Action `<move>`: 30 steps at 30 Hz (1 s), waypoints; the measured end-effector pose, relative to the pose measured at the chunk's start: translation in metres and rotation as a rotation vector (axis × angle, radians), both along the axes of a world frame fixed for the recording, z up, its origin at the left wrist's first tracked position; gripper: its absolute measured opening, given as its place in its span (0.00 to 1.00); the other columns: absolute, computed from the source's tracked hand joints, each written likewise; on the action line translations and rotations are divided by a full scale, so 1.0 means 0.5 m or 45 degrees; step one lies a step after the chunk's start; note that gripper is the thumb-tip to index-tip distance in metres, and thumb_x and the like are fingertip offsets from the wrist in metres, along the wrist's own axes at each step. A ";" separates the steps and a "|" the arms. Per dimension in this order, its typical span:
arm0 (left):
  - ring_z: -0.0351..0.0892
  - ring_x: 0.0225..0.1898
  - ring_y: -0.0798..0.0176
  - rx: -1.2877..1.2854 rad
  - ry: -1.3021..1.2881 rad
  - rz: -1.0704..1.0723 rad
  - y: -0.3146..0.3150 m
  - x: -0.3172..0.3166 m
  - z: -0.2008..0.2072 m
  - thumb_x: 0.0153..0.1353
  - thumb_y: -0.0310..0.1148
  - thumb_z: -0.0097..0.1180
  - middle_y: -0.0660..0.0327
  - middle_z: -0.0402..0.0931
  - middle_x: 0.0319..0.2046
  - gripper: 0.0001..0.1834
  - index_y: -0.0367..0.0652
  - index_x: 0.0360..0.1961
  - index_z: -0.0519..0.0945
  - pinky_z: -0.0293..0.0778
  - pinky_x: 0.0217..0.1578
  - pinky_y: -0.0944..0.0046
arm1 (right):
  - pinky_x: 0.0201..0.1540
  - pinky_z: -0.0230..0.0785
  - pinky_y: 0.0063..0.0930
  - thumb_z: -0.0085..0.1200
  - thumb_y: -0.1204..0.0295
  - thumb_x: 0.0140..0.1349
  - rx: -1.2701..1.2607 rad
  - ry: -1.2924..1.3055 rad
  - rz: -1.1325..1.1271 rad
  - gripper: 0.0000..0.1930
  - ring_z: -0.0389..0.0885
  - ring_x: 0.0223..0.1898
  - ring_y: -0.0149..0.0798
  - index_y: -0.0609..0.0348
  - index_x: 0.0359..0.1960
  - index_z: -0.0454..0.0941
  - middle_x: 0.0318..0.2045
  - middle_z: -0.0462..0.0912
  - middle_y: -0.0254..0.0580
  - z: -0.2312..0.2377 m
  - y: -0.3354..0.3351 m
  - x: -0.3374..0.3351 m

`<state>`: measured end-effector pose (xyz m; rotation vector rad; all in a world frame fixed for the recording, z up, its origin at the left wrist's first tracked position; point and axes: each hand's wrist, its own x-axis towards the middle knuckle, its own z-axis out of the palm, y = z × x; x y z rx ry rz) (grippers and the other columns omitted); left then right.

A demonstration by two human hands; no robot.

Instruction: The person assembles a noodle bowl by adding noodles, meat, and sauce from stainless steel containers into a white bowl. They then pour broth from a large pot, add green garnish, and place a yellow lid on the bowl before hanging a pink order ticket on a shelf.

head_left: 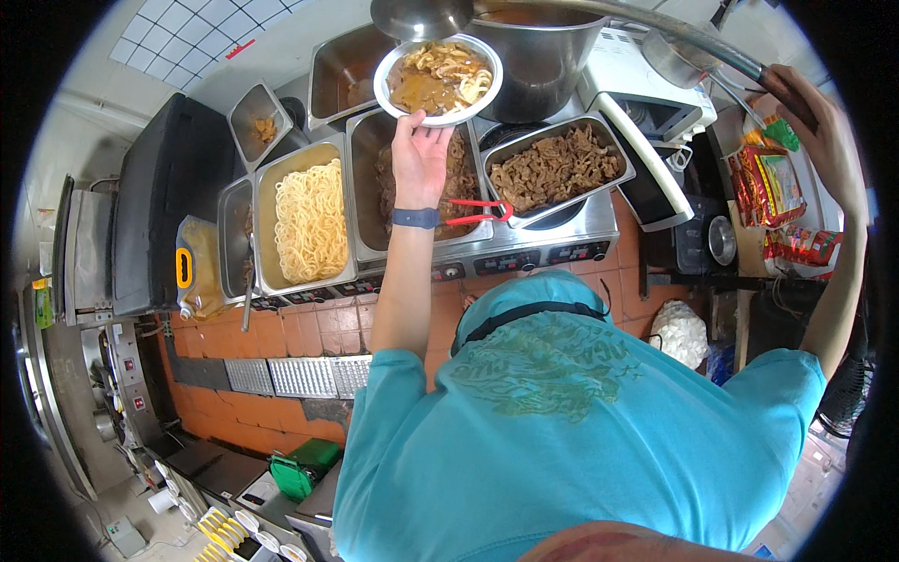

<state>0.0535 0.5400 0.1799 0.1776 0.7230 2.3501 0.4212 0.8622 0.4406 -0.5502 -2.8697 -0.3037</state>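
Note:
My left hand (pixel 420 159), a dark band on its wrist, holds up a white bowl (pixel 382 86) by its near rim. Noodles, meat and brown sauce (pixel 435 80) fill the bowl. My right hand (pixel 813 126) is closed round the long metal handle of a ladle (pixel 421 17), far to the right. The ladle's head hangs just beyond the bowl's far rim, beside a large metal pot (pixel 538 66) holding reddish-brown liquid. Below the bowl, a deep pan of dark meat (pixel 459 173) is partly hidden by my forearm. Red-handled tongs (pixel 478 212) lie across that pan's right edge.
Left of the meat stands a pan of pale noodles (pixel 311 220); right of it, a tray of sliced meat (pixel 562 167). A white microwave (pixel 646 89) has its door open. Red packets (pixel 768 183) lie at right. A yellow-handled jug (pixel 199 267) stands beside a black box (pixel 173 187).

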 end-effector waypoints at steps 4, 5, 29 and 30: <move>0.61 0.67 0.47 0.006 -0.005 0.018 0.003 -0.002 -0.004 0.60 0.29 0.52 0.48 0.62 0.64 0.32 0.37 0.66 0.59 0.56 0.70 0.43 | 0.44 0.74 0.25 0.53 0.61 0.69 -0.365 0.092 0.076 0.26 0.79 0.36 0.35 0.59 0.66 0.67 0.39 0.78 0.46 -0.023 0.020 -0.028; 0.61 0.67 0.47 0.014 -0.008 0.014 0.003 -0.002 -0.006 0.60 0.29 0.52 0.49 0.62 0.64 0.32 0.37 0.66 0.60 0.56 0.70 0.43 | 0.40 0.72 0.23 0.55 0.58 0.68 -0.499 0.058 -0.070 0.29 0.75 0.32 0.32 0.61 0.65 0.68 0.36 0.77 0.43 -0.027 0.028 -0.047; 0.65 0.65 0.50 -0.037 -0.087 0.005 -0.010 0.031 -0.041 0.59 0.27 0.52 0.52 0.66 0.62 0.30 0.36 0.63 0.63 0.60 0.69 0.47 | 0.14 0.60 0.26 0.62 0.65 0.53 -0.609 -0.291 -0.249 0.11 0.69 0.13 0.29 0.63 0.24 0.81 0.15 0.73 0.33 -0.132 0.165 -0.470; 0.64 0.65 0.50 -0.033 -0.075 -0.002 -0.007 0.028 -0.041 0.59 0.27 0.52 0.51 0.65 0.62 0.30 0.36 0.64 0.63 0.59 0.69 0.46 | 0.13 0.58 0.24 0.61 0.66 0.55 -0.659 -0.283 -0.265 0.11 0.68 0.13 0.27 0.63 0.25 0.81 0.15 0.73 0.32 -0.118 0.170 -0.457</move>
